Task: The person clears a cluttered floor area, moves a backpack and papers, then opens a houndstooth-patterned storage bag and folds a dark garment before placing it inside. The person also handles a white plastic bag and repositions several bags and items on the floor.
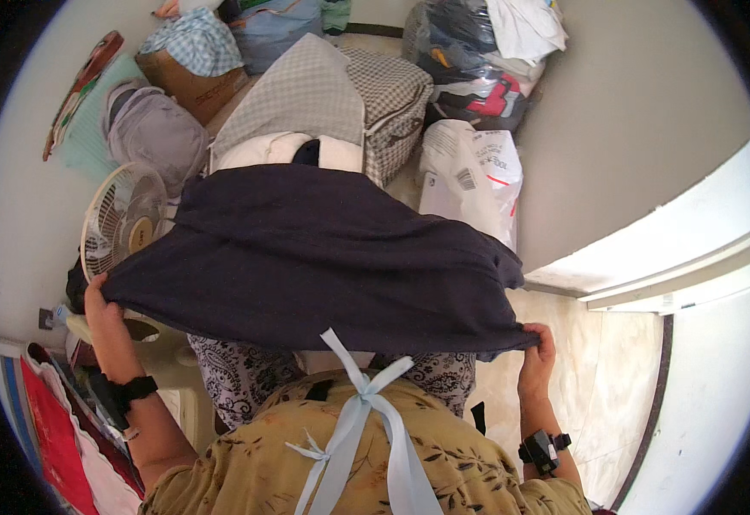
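Note:
A dark navy cloth garment (323,257) is spread wide across my lap, its near edge pulled out between both hands. My left hand (103,302) grips its left corner, close to the electric fan. At the opposite end, my right hand (538,354) pinches the right corner above the tiled floor. Beyond the cloth's far edge stands an unzipped checked fabric storage bag (395,106) with its lid flap (304,87) raised. White folded fabric (262,149) and a dark piece (307,153) show in its mouth; the cloth hides the front of the bag.
An electric fan (132,222) and a grey backpack (153,132) stand at the left. Behind them is a cardboard box (185,84) topped by checked cloth. To the right are a white plastic package (468,180) and a stuffed clear bag (458,58). A plastic chair (162,341) is beside me.

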A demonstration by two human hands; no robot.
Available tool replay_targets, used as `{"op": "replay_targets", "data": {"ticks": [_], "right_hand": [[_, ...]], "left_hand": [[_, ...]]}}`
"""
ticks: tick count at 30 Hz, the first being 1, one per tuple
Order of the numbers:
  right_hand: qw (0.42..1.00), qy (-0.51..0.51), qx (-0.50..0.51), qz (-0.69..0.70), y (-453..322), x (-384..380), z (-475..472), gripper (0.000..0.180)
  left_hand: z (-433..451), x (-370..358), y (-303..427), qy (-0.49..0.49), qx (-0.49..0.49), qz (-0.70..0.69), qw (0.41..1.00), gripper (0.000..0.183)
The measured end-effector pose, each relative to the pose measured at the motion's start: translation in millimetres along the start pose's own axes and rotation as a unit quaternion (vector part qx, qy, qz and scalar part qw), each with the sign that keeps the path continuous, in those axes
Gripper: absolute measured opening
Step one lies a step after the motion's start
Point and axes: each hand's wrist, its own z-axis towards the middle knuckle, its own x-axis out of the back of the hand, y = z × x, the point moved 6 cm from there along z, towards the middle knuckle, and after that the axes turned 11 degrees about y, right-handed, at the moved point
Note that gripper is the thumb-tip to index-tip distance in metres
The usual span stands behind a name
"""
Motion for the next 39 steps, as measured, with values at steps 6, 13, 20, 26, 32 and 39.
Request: {"op": "replay_targets", "data": {"ticks": [6, 13, 20, 26, 32, 39], "right_hand": [[0.998, 0.001, 0.017, 0.067, -78.0, 31.4, 4.5, 0.015], [0.876, -0.481, 0.022, -0.029, -99.3, -7.1, -41.2, 0.016], [0.909, -0.416, -0.022, -0.005, -84.5, -6.0, -0.1, 0.015], [0.937, -0.322, -0.085, 0.100, -104.9, 4.6, 74.6, 0.023], [0.922, -0.174, 0.151, -0.312, -47.8, -78.3, 153.4, 0.027], [0.974, -0.144, 0.131, -0.117, -24.5, -87.5, 78.0, 0.035]], "left_hand": [[24.2, 31.5, -14.7, 0.051, -0.052, -0.050, 0.996, 0.045], [40.5, 48.5, -69.7, 0.039, -0.041, 0.061, 0.997, 0.044], [34.7, -2.5, -74.5, -0.027, 0.023, 0.025, 0.999, 0.043], [97.8, -28.6, -50.4, -0.027, -0.165, -0.017, 0.986, 0.038], [110.1, -191.7, -114.2, -0.173, 0.399, -0.192, 0.880, 0.039], [37.2, -236.9, -165.6, -0.258, 0.145, 0.218, 0.930, 0.059]]}}
